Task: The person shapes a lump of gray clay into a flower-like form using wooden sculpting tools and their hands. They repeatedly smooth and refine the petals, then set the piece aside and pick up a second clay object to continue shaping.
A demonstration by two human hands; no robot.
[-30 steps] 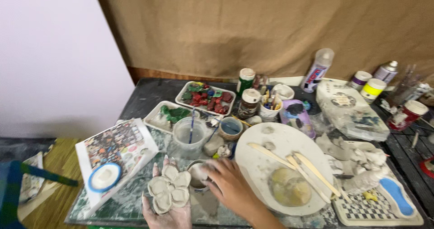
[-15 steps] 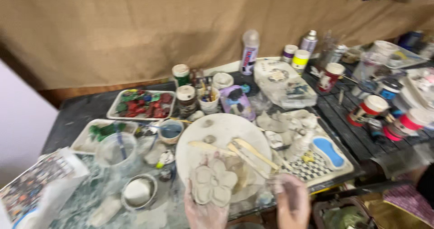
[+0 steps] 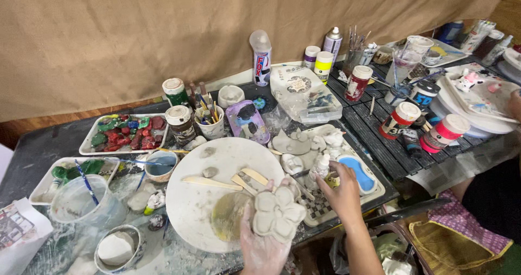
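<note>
Dark worktable (image 3: 43, 144) is carrying a round white board (image 3: 217, 188), two white trays (image 3: 89, 142) of painted pieces, a clear water cup (image 3: 81, 204), paint jars (image 3: 182, 124), a brush cup (image 3: 210, 125), and a slatted black mat (image 3: 380, 144).

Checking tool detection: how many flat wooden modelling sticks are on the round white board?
3. One long stick lies left of centre on the round white board; two shorter ones cross near the clay flower in the left hand. More may be hidden.
</note>
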